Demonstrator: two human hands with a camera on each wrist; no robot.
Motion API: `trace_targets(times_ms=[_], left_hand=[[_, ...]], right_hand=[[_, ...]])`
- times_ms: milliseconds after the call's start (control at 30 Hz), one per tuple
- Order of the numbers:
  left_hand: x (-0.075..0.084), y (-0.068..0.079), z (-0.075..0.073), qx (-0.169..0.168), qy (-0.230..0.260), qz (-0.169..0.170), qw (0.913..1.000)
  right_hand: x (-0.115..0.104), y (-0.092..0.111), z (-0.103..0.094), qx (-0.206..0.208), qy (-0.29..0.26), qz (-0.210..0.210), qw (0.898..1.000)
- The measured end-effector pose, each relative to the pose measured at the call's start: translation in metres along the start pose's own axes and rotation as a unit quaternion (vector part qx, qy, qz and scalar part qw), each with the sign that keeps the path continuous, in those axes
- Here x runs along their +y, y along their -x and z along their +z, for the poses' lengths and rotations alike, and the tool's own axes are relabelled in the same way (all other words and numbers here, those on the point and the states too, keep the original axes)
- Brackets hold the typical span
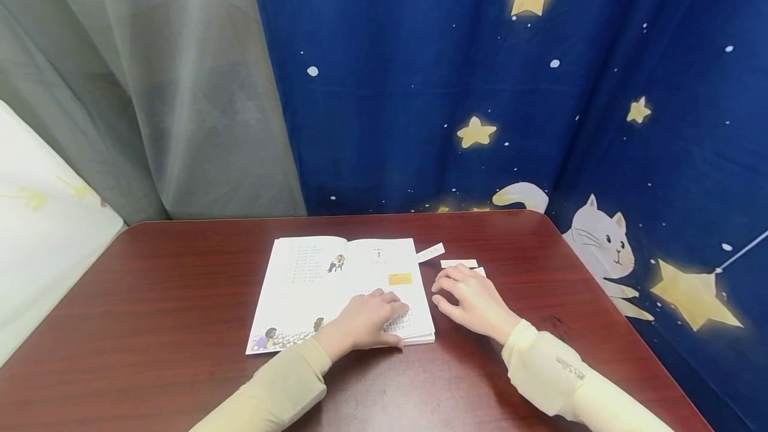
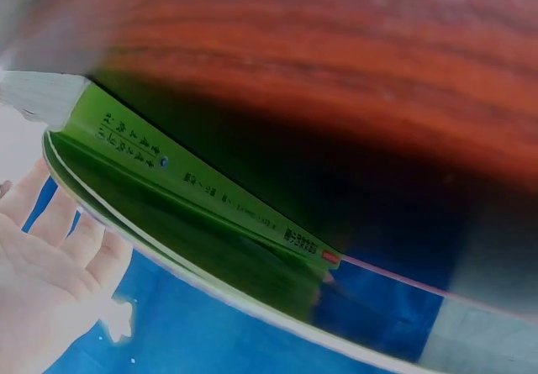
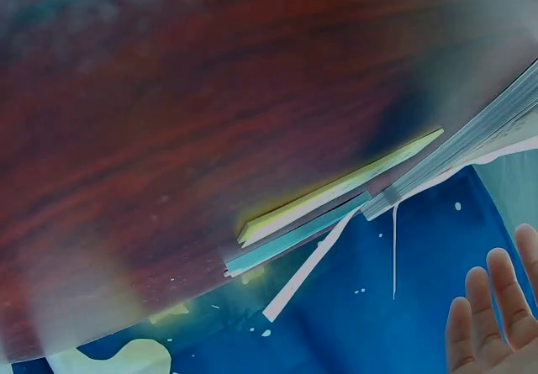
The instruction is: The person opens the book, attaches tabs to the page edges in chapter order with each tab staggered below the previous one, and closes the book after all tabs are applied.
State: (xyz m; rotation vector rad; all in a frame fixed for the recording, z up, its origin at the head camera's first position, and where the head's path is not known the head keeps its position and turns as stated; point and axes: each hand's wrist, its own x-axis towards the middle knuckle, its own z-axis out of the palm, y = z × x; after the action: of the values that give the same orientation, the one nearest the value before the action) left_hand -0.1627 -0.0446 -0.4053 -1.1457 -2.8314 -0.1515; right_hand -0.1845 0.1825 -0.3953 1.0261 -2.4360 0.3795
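Note:
An open book [image 1: 306,315] lies on the table, with printed text and small pictures on its white pages. On the lower right page rests my left hand [image 1: 369,319], fingers spread and relaxed. The left wrist view shows the book's green spine [image 2: 193,176] and my left hand [image 2: 59,265] beside its edge. Just right of the book, my right hand [image 1: 474,299] hovers or rests near two small pads, holding nothing visible. Part of the nearer pad is hidden by it. In the right wrist view, a yellow-edged pad [image 3: 336,187] and a bluish-edged pad [image 3: 298,233] lie beside the pages.
A white paper strip [image 1: 431,253] sticks out from the book's right edge. The brown table [image 1: 150,325] ends at a back edge before a blue star-patterned curtain [image 1: 408,85] and a grey curtain [image 1: 198,105].

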Motion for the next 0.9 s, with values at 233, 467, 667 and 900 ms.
trace_targets(times_ms=[233, 467, 667, 900], left_hand=[[-0.001, 0.001, 0.000, -0.004, 0.005, 0.002, 1.0000], [0.000, 0.002, -0.001, 0.052, -0.028, 0.003, 0.9982], [0.004, 0.004, -0.007, 0.126, -0.054, -0.012, 0.9905], [0.004, 0.010, -0.013, 0.175, -0.051, -0.027, 0.9828]], right_hand=[[-0.001, 0.002, 0.000, 0.001, 0.004, -0.004, 1.000], [-0.001, 0.002, -0.001, 0.009, 0.008, -0.005, 1.000], [-0.003, -0.002, -0.005, 0.040, 0.005, -0.008, 0.999], [-0.006, -0.004, -0.006, 0.036, 0.002, -0.014, 0.999]])
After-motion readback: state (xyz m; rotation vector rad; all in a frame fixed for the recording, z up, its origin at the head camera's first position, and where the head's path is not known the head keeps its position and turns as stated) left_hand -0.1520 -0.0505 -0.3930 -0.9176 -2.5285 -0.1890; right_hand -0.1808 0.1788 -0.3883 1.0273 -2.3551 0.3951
